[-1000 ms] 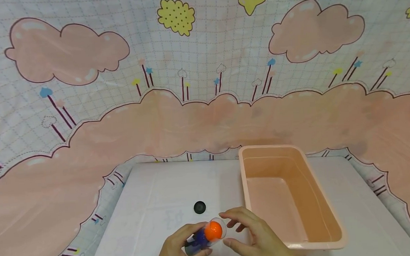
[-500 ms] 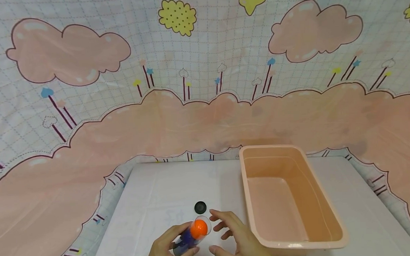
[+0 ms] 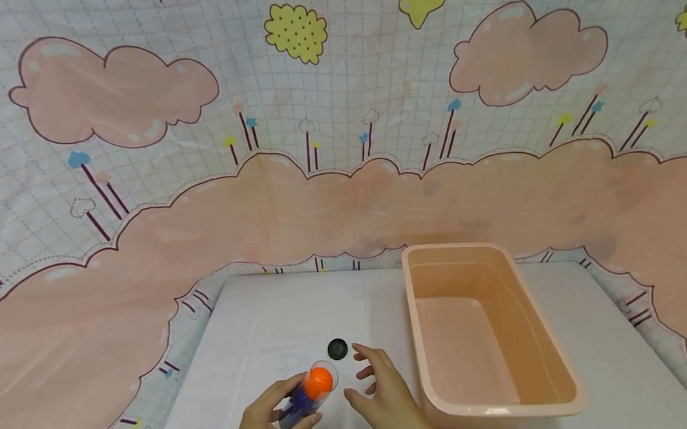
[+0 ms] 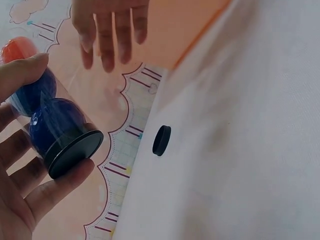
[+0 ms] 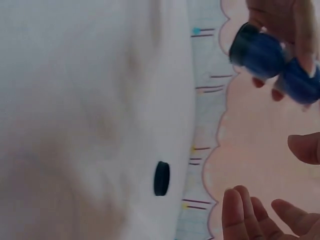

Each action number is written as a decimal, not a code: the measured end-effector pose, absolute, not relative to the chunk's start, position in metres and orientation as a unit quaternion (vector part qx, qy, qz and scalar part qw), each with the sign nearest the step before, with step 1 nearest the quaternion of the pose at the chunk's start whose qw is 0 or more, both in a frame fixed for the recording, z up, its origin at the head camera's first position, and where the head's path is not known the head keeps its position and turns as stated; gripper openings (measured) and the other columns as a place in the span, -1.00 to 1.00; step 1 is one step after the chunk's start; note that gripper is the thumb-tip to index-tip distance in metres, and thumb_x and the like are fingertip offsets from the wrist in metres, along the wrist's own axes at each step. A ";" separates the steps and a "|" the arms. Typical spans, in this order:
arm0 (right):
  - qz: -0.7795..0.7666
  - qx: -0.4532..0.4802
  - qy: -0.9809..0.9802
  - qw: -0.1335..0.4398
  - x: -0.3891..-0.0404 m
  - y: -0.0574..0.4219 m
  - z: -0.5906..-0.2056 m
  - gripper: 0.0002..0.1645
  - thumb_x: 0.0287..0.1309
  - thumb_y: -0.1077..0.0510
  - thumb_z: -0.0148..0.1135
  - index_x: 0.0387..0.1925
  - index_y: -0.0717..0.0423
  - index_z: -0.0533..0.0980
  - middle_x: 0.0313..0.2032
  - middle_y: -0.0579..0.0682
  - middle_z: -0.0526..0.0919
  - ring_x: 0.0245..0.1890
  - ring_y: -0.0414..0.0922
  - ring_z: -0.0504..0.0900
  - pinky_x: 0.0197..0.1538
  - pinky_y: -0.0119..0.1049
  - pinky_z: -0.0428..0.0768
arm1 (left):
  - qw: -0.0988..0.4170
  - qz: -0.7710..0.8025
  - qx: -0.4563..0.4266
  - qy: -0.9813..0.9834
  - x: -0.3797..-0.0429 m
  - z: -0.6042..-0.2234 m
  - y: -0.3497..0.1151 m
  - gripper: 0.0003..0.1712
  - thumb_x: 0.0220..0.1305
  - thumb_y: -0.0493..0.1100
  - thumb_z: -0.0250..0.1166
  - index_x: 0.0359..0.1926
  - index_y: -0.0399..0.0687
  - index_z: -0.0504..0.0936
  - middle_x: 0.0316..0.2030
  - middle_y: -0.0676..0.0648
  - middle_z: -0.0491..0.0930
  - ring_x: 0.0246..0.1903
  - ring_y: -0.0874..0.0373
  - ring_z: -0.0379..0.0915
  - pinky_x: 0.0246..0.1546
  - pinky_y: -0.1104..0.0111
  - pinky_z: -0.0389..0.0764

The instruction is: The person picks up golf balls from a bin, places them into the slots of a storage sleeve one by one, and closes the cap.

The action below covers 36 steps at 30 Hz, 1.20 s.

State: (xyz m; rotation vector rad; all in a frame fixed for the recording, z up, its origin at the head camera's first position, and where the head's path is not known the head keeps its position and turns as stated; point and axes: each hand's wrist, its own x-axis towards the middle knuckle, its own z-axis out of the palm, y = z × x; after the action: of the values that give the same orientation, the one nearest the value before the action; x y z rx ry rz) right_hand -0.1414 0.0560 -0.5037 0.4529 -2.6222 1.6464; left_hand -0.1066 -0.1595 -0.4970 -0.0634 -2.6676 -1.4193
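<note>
My left hand (image 3: 267,418) grips a clear tube (image 4: 61,93) with balls stacked inside. An orange ball (image 3: 318,383) shows at its upper end, and two blue balls (image 4: 57,122) lie below it. A black end cap (image 4: 75,154) closes the bottom, where a fingertip of the left hand rests against the edge. In the head view the tube leans up and to the right. On the white table lies a loose round black cap (image 3: 337,349), just beyond the tube. My right hand (image 3: 385,397), fingers loosely bent, holds nothing and hovers right of the tube near that cap.
A peach plastic tub (image 3: 417,340) stands on the white table (image 3: 256,323) just right of my right hand, with nothing seen inside. Behind and around the table hangs a cloth (image 3: 343,208) printed with pink clouds.
The left hand has carried the tube leftward in the head view. My right hand has also shifted left, coming near the loose black cap, which stays on the table.
</note>
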 end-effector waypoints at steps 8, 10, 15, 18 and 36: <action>0.501 0.079 -0.862 -0.004 -0.168 0.040 -0.531 -0.20 0.00 0.04 0.42 0.29 0.05 0.33 0.10 0.05 0.44 -0.12 -0.09 0.53 -0.30 -0.44 0.48 | 0.059 -0.467 -0.009 -0.883 -0.108 -0.500 -0.159 -0.35 -0.17 0.19 0.56 0.04 0.41 0.58 -0.12 0.23 0.65 -0.16 0.19 0.61 -0.39 0.32 0.71; 0.489 0.065 -0.870 -0.001 -0.172 0.036 -0.536 -0.20 -0.03 0.06 0.43 0.27 0.09 0.36 0.09 0.09 0.45 -0.15 -0.09 0.53 -0.31 -0.44 0.45 | 0.058 -0.468 -0.006 -0.882 -0.109 -0.501 -0.158 -0.35 -0.18 0.18 0.57 0.04 0.40 0.58 -0.12 0.23 0.65 -0.16 0.19 0.61 -0.38 0.31 0.71; 0.472 0.036 -0.881 0.003 -0.182 0.030 -0.548 -0.22 -0.10 0.08 0.46 0.20 0.16 0.41 0.02 0.12 0.47 -0.23 -0.13 0.53 -0.34 -0.41 0.45 | 0.049 -0.470 0.002 -0.881 -0.110 -0.501 -0.158 -0.34 -0.17 0.19 0.56 0.05 0.38 0.58 -0.11 0.20 0.65 -0.14 0.17 0.61 -0.36 0.30 0.71; 0.467 0.027 -0.884 0.006 -0.188 0.027 -0.553 -0.22 -0.13 0.09 0.47 0.18 0.20 0.42 -0.01 0.13 0.47 -0.27 -0.13 0.54 -0.35 -0.38 0.48 | 0.033 -0.459 0.006 -0.888 -0.111 -0.500 -0.159 -0.32 -0.14 0.24 0.53 0.08 0.33 0.58 -0.06 0.14 0.65 -0.10 0.11 0.60 -0.34 0.25 0.72; 0.371 -0.044 -0.927 0.043 -0.220 0.002 -0.569 -0.18 -0.40 -0.01 0.63 0.04 0.08 0.56 -0.15 0.05 0.45 -0.26 -0.06 0.56 -0.29 -0.16 0.59 | 0.002 -0.486 0.048 -0.873 -0.108 -0.498 -0.154 -0.31 -0.20 0.16 0.58 0.05 0.20 0.62 -0.07 0.04 0.66 -0.05 0.02 0.58 -0.28 0.03 0.69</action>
State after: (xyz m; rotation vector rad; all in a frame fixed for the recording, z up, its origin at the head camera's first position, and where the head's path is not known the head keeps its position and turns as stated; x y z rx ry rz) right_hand -0.2199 0.0017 -0.5688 -0.1356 -2.8342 1.1355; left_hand -0.1079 -0.1543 -0.4983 0.1502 -2.7374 -1.5244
